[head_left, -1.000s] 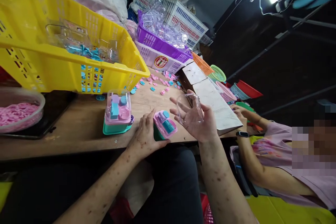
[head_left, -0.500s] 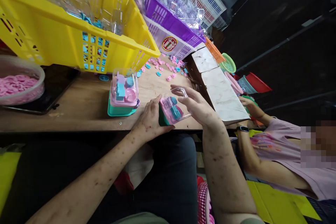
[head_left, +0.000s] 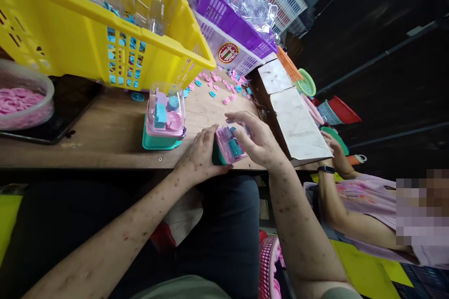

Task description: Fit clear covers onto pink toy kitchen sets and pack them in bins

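1. Pink and green plastic make up the small box (head_left: pixel 226 147) in hand, tilted near the table's front edge; blue and purple shapes sit on its top. Take it as the centre of the clock.
2. The left hand (head_left: pixel 201 154) is partly closed around the box's nine o'clock side, the thumb along the near side and the fingertips at the far corner. It has firm hold.
3. The right hand (head_left: pixel 257 140) is half open at three o'clock, palm down, fingers bent over the clear cover (head_left: pixel 241 153) on the box top. (Whether it grips the cover or merely presses on it, I cannot tell; the fingers hide part of the edge.)
4. Toward ten o'clock, a second box (head_left: pixel 161 119) stands upright on the wooden table (head_left: pixel 108 135), near the left hand but apart from it, under its own clear cover.
5. Small pink and blue pieces (head_left: pixel 226 100) lie scattered at twelve o'clock. Farther out the same way, a purple crate (head_left: pixel 233 21) heaped with clear plastic parts sits above a white crate (head_left: pixel 247 60).
6. A yellow crate (head_left: pixel 157 60) holding clear and blue parts fills eleven o'clock; a tub (head_left: pixel 49 93) of pink pieces is well out between nine and ten.
7. Toward three o'clock, beyond a white panel (head_left: pixel 298 124), is another person's wrist with a dark band (head_left: pixel 327 169).
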Motion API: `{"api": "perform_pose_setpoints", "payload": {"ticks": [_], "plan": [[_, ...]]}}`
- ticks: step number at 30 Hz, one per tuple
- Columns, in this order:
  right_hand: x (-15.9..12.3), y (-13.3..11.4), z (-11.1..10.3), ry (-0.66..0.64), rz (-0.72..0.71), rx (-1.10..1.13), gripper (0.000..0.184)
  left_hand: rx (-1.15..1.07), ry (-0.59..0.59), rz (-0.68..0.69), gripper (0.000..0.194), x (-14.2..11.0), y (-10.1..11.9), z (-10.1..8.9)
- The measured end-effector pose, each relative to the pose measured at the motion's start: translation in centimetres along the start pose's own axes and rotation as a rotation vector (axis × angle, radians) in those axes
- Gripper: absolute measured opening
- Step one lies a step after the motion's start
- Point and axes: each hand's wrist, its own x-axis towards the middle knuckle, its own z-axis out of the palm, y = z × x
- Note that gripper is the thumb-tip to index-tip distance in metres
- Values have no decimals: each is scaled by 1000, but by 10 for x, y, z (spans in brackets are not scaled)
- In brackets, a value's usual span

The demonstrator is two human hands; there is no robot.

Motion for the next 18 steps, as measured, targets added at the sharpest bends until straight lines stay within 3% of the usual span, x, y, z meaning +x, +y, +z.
{"api": "perform_pose_setpoints", "payload": {"ticks": [7, 14, 18], "plan": [[-4, -11, 4, 107, -72, -50, 32, -9, 49, 24, 116, 0, -1, 4], [0, -1, 0, 6, 2, -19, 31, -25, -2, 7, 116, 0, 1, 1], [-1, 1, -1, 11, 63, 0, 32, -45, -5, -4, 114, 1, 2, 1]]}}
